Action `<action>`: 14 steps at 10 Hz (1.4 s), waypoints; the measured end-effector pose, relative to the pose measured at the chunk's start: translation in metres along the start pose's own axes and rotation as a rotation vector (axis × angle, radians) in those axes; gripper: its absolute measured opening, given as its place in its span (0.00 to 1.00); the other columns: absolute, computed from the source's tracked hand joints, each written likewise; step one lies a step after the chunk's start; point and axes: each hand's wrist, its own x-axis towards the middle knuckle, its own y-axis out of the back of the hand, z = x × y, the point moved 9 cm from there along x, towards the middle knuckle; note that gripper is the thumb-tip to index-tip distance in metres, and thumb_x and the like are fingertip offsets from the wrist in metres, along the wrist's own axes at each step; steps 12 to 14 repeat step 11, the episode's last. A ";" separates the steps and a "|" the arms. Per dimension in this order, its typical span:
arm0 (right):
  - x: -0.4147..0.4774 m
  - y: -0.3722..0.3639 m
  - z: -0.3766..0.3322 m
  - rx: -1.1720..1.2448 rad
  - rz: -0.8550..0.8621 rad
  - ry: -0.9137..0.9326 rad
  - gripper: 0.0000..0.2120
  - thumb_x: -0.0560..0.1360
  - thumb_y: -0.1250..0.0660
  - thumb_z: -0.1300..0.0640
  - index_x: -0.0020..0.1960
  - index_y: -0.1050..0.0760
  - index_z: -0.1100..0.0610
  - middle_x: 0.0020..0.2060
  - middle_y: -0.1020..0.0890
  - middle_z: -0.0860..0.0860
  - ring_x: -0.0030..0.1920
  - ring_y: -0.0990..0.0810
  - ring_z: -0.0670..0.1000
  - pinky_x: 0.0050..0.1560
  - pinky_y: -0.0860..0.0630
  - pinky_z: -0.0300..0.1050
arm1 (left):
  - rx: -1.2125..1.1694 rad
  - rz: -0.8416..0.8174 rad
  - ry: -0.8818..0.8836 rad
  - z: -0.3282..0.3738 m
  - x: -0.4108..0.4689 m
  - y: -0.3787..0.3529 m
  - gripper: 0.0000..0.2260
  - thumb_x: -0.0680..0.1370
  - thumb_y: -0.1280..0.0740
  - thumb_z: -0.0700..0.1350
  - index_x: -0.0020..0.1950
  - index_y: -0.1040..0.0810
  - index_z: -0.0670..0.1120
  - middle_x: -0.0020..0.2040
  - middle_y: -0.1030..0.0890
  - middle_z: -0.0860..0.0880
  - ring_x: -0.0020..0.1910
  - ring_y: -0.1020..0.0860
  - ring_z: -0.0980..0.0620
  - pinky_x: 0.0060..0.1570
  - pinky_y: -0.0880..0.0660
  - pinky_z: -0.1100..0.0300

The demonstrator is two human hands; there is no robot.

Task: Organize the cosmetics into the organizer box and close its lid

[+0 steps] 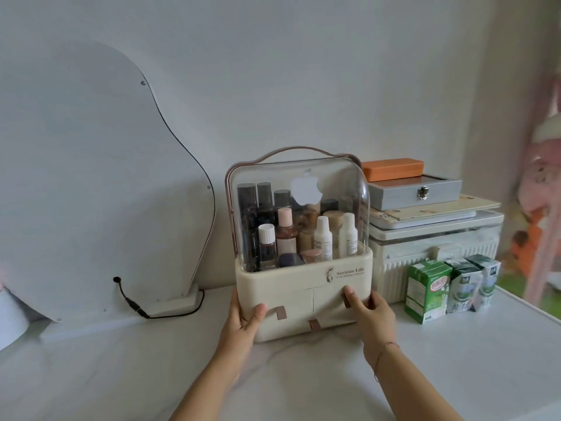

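Observation:
A cream organizer box [303, 275] with small drawers stands on the white table. Its clear domed lid [349, 189] is down over the upper compartment, and a brown handle [300, 151] arches over the top. Inside stand several cosmetics bottles [323, 235]: dark tall ones at the back left, white and pink ones in front. My left hand [243, 320] grips the base at its lower left corner. My right hand [368, 314] holds the base at its lower right side, fingers on the drawer front.
A curved white mirror [100, 177] leans on the wall at left, with a black cable [136, 305] by its foot. Right of the organizer are a ribbed white container [434, 238], stacked boards, a grey latch box [416, 192], an orange case [393, 168] and green cartons [428, 290].

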 end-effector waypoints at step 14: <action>0.022 -0.014 0.020 -0.035 -0.002 -0.135 0.20 0.78 0.39 0.46 0.58 0.26 0.62 0.53 0.23 0.56 0.55 0.27 0.56 0.60 0.33 0.49 | 0.524 -0.118 0.176 -0.020 -0.041 0.008 0.40 0.68 0.35 0.65 0.75 0.43 0.51 0.68 0.34 0.59 0.73 0.37 0.54 0.70 0.41 0.60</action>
